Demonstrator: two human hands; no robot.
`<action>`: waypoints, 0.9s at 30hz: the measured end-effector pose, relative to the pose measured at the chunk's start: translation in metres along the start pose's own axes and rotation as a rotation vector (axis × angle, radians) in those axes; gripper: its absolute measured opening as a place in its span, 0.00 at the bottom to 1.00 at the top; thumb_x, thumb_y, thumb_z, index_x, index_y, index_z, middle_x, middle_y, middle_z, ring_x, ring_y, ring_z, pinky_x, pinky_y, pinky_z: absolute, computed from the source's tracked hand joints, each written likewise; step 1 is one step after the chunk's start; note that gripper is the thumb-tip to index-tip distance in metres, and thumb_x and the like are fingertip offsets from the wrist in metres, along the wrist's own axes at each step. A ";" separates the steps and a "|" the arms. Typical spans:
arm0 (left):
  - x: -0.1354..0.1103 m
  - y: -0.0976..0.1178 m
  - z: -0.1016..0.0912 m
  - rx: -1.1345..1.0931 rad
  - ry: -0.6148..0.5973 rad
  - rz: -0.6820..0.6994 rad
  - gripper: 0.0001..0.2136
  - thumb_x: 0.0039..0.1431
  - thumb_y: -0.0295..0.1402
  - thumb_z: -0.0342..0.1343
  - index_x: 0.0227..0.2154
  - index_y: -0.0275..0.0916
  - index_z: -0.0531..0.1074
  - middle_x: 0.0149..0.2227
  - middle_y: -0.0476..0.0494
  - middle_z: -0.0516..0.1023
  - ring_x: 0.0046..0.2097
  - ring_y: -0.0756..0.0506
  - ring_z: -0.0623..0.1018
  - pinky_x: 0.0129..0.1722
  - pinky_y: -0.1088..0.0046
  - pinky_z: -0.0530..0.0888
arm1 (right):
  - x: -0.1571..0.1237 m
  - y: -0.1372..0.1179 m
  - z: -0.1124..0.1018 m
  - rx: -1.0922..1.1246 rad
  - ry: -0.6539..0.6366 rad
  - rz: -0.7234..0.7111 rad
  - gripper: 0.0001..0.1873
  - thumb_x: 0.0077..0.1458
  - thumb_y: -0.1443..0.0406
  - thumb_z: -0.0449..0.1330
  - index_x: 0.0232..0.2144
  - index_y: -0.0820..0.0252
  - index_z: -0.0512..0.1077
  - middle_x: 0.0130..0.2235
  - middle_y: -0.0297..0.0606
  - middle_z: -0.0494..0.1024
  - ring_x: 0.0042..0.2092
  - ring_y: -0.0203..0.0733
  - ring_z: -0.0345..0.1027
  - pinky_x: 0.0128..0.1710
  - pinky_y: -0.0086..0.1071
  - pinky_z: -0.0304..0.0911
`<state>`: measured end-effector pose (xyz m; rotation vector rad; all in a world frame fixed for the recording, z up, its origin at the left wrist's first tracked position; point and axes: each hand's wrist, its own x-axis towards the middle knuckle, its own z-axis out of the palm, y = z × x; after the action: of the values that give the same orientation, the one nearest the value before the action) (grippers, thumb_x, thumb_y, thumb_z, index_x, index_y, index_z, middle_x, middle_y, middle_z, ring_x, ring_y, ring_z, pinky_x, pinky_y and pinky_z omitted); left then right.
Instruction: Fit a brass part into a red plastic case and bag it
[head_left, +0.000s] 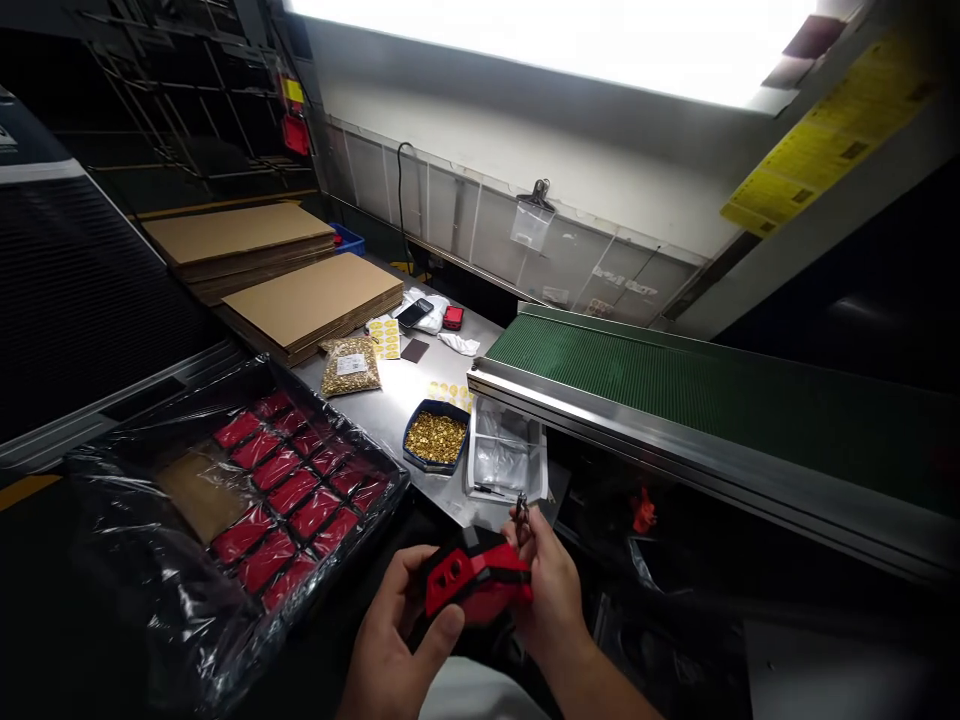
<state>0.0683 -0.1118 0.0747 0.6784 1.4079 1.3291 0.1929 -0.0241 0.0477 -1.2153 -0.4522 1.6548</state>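
The red plastic part (pixel 476 585) sits low in the middle of the view, held between both hands just in front of the person's body and below the near edge of the steel table (pixel 397 405). The left hand (pixel 394 635) grips it from the left and underneath, thumb laid across its lower front face. The right hand (pixel 551 590) closes around its right end — its fingertips also pinch a small dark metal piece (pixel 520 512) that stands up just above the part.

To the left, a plastic-lined tray (pixel 225 520) holds rows of similar red parts (pixel 289 490), with a brown cardboard sheet (pixel 202 490) lying in its left half. On the table beyond the hands stand a blue dish of small brass pieces (pixel 436 436) and, just beside it to the right, a clear plastic bag (pixel 504 455). Farther back lie a bag of brass pieces (pixel 350 365), yellow sticker sheets (pixel 385 338), a phone (pixel 415 312) and a small red item (pixel 452 317). Stacks of flat cardboard (pixel 300 300) rest at the far left — a green conveyor belt (pixel 675 385) runs along the right.
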 end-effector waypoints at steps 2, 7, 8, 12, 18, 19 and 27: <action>0.000 0.001 0.000 0.016 -0.019 0.003 0.25 0.57 0.50 0.60 0.51 0.41 0.65 0.47 0.43 0.74 0.49 0.44 0.76 0.49 0.76 0.72 | 0.001 -0.008 0.004 0.035 0.028 0.026 0.19 0.54 0.50 0.62 0.31 0.61 0.69 0.22 0.29 0.64 0.22 0.29 0.55 0.21 0.23 0.54; 0.007 -0.006 -0.001 0.108 -0.064 0.010 0.22 0.59 0.48 0.58 0.51 0.41 0.66 0.49 0.43 0.74 0.53 0.44 0.73 0.52 0.77 0.70 | 0.002 -0.015 0.002 -0.072 0.003 -0.092 0.21 0.58 0.48 0.58 0.28 0.58 0.62 0.22 0.27 0.61 0.23 0.30 0.50 0.21 0.24 0.50; 0.008 -0.007 0.000 0.129 -0.060 -0.001 0.22 0.58 0.48 0.58 0.49 0.41 0.67 0.47 0.44 0.75 0.51 0.44 0.74 0.50 0.76 0.71 | 0.000 -0.015 0.001 -0.102 -0.003 -0.124 0.21 0.59 0.48 0.57 0.28 0.58 0.61 0.23 0.28 0.61 0.24 0.31 0.50 0.22 0.25 0.50; 0.008 -0.005 0.004 0.229 -0.038 -0.016 0.19 0.54 0.49 0.60 0.40 0.39 0.70 0.35 0.45 0.75 0.39 0.44 0.74 0.37 0.74 0.72 | -0.004 -0.019 0.000 -0.216 -0.045 -0.278 0.19 0.63 0.48 0.51 0.32 0.57 0.63 0.23 0.28 0.62 0.26 0.32 0.52 0.25 0.27 0.52; 0.014 -0.003 -0.004 0.250 -0.178 -0.007 0.21 0.56 0.54 0.57 0.34 0.37 0.71 0.30 0.46 0.72 0.32 0.46 0.72 0.32 0.73 0.70 | -0.005 -0.024 -0.006 -0.319 -0.149 -0.368 0.17 0.66 0.50 0.48 0.38 0.56 0.63 0.23 0.28 0.62 0.25 0.33 0.55 0.27 0.28 0.53; 0.017 -0.004 -0.007 0.246 -0.204 -0.008 0.22 0.58 0.54 0.56 0.36 0.37 0.72 0.32 0.44 0.73 0.35 0.45 0.73 0.35 0.72 0.72 | -0.007 -0.022 -0.007 -0.360 -0.188 -0.372 0.17 0.66 0.50 0.47 0.39 0.56 0.63 0.23 0.28 0.63 0.25 0.33 0.55 0.26 0.28 0.53; 0.042 -0.036 -0.027 0.096 -0.652 -0.296 0.27 0.48 0.53 0.66 0.43 0.37 0.74 0.40 0.41 0.78 0.45 0.40 0.77 0.46 0.67 0.74 | -0.013 0.022 -0.010 -0.664 -0.614 -0.256 0.17 0.68 0.53 0.44 0.44 0.57 0.64 0.27 0.31 0.71 0.26 0.34 0.66 0.28 0.28 0.61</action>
<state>0.0390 -0.0919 0.0247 0.8356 0.9888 0.7142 0.1912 -0.0476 0.0334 -1.0056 -1.5674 1.6806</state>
